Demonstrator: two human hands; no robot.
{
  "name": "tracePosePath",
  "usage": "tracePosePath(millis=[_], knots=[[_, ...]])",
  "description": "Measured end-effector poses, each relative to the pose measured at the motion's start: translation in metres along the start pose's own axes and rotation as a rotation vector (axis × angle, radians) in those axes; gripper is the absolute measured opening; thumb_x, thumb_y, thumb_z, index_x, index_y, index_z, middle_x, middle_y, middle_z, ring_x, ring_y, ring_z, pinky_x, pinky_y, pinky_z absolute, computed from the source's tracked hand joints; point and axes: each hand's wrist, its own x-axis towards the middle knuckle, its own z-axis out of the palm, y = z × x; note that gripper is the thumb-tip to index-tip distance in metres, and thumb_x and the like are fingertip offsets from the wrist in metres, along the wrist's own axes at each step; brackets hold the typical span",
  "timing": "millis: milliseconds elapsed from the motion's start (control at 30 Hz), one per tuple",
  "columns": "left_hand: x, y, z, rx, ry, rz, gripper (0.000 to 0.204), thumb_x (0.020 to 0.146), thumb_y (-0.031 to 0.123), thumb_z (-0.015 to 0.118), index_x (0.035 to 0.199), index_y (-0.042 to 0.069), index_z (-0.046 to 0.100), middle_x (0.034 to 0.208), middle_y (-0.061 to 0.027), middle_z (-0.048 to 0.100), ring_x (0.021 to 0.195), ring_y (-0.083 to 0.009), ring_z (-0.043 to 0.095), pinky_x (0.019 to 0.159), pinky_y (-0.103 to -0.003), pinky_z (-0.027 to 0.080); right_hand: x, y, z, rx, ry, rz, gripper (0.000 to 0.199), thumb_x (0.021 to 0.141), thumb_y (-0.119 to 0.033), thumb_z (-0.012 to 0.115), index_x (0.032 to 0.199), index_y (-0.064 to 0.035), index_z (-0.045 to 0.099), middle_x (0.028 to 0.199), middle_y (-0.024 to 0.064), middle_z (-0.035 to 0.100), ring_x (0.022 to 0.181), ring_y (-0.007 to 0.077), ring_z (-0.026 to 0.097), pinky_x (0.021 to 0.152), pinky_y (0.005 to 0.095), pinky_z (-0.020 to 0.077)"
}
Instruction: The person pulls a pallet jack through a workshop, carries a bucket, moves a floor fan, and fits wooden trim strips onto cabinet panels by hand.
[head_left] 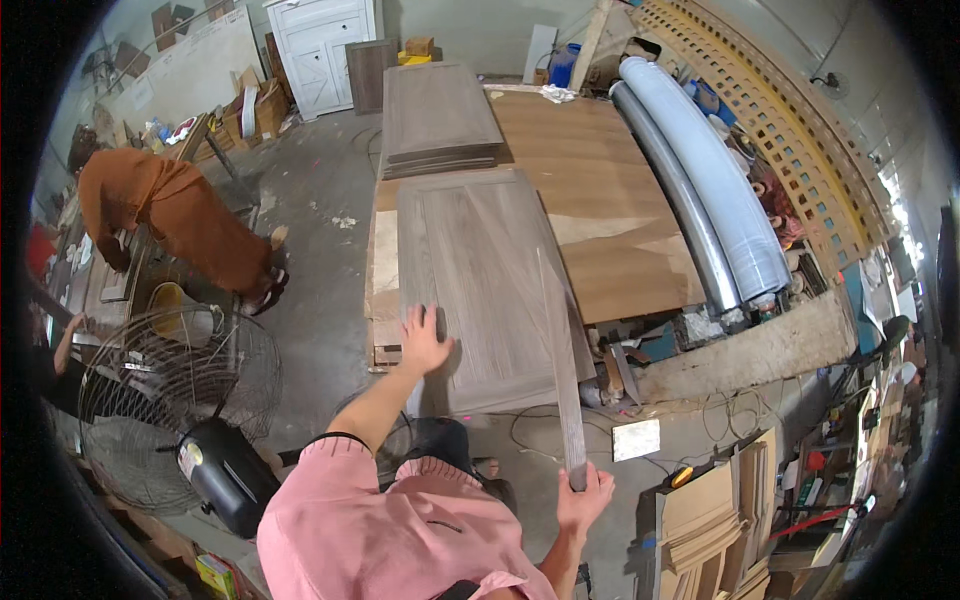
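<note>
A grey-brown wood-grain cabinet door panel [480, 270] lies flat on the worktable in front of me, its near end toward my body. My left hand [425, 340] is over its left near part, fingers spread, seemingly resting on the surface. In my right hand [584, 495], closed round the near end, is a long narrow wood strip [565, 380] of similar grey-brown colour. The strip slants forward over the panel's right edge; whether its far end touches the panel, I cannot tell. Beyond lies a stack of similar panels [440, 110].
Brown cardboard [600, 210] covers the table's right side, beside long plastic-wrapped rolls [710, 180]. A large caged fan [190, 400] stands at left, near a person in orange-brown clothes [180, 210] bending over a bench. Cut boards [710, 520] lean at lower right; cables [740, 410] cross the floor.
</note>
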Motion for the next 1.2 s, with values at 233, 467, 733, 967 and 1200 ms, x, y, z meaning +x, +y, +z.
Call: tracePosePath(millis=[233, 467, 733, 967, 1200], knots=[[-0.039, 0.020, 0.047, 0.040, -0.025, 0.117, 0.064, 0.088, 0.033, 0.055, 0.143, 0.009, 0.034, 0.153, -0.0274, 0.009, 0.137, -0.0544, 0.007, 0.112, -0.062, 0.008, 0.069, -0.069, 0.076, -0.039, -0.081, -0.013, 0.049, 0.067, -0.028, 0.081, 0.109, -0.0091, 0.066, 0.100, 0.0095, 0.052, 0.098, 0.0310, 0.050, 0.087, 0.0446, 0.0395], [-0.015, 0.048, 0.018, -0.185, -0.122, 0.122, 0.058, 0.090, 0.033, 0.056, 0.140, 0.011, 0.039, 0.153, -0.0244, 0.015, 0.140, -0.0475, 0.009, 0.111, -0.062, 0.006, 0.120, -0.117, 0.153, -0.106, -0.108, -0.048, 0.053, 0.065, -0.029, 0.081, 0.112, -0.0098, 0.067, 0.100, 0.0075, 0.052, 0.097, 0.0286, 0.049, 0.085, 0.0427, 0.0389], [0.239, 0.022, 0.021, -0.061, -0.008, 0.446, 0.057, 0.092, 0.039, 0.053, 0.140, 0.011, 0.038, 0.150, -0.0200, 0.024, 0.139, -0.0403, 0.022, 0.113, -0.055, 0.018, 0.131, -0.135, 0.192, -0.155, -0.109, -0.016, 0.053, 0.065, -0.033, 0.081, 0.112, -0.0116, 0.067, 0.099, 0.0061, 0.051, 0.094, 0.0272, 0.049, 0.083, 0.0424, 0.0368], [0.287, 0.003, 0.043, 0.162, -0.077, 0.522, 0.058, 0.093, 0.047, 0.047, 0.141, 0.014, 0.039, 0.151, -0.0109, 0.029, 0.139, -0.0307, 0.025, 0.113, -0.049, 0.018, 0.135, -0.151, 0.209, -0.166, -0.104, 0.044, 0.051, 0.063, -0.032, 0.083, 0.108, -0.0119, 0.068, 0.100, 0.0078, 0.053, 0.096, 0.0279, 0.050, 0.085, 0.0433, 0.0379], [0.290, 0.008, 0.038, 0.220, -0.068, 0.506, 0.058, 0.092, 0.047, 0.047, 0.141, 0.016, 0.039, 0.150, -0.0081, 0.032, 0.136, -0.0259, 0.030, 0.111, -0.046, 0.019, 0.136, -0.158, 0.212, -0.183, -0.102, 0.070, 0.052, 0.064, -0.031, 0.082, 0.110, -0.0134, 0.067, 0.098, 0.0070, 0.053, 0.095, 0.0272, 0.051, 0.086, 0.0432, 0.0371]])
